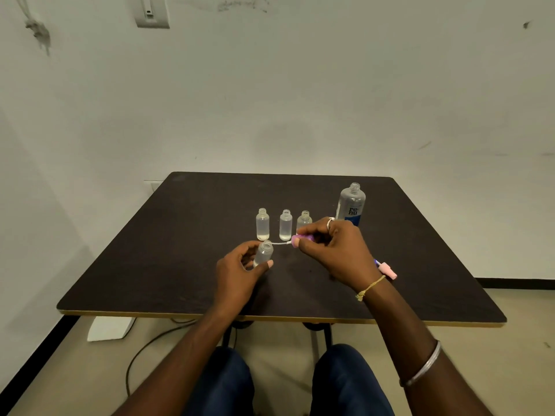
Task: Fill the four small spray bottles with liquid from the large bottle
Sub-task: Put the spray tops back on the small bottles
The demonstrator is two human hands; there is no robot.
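Note:
My left hand (240, 273) grips a small clear spray bottle (264, 253), tilted, its open neck pointing up and right. My right hand (333, 250) pinches a purple spray cap (303, 238); its thin white dip tube (280, 243) reaches left to the held bottle's mouth. Three more small clear bottles stand uncapped in a row behind: left (262, 224), middle (285, 225), right (304, 221), the right one partly hidden by my fingers. The large bottle (352, 204) with a blue label stands uncapped at the back right.
The dark table (150, 265) sits against a white wall. A pink spray cap (388, 271) lies on the table just right of my right wrist, with a blue piece peeking out beside it. Cables and a white table foot (109, 328) lie on the floor below.

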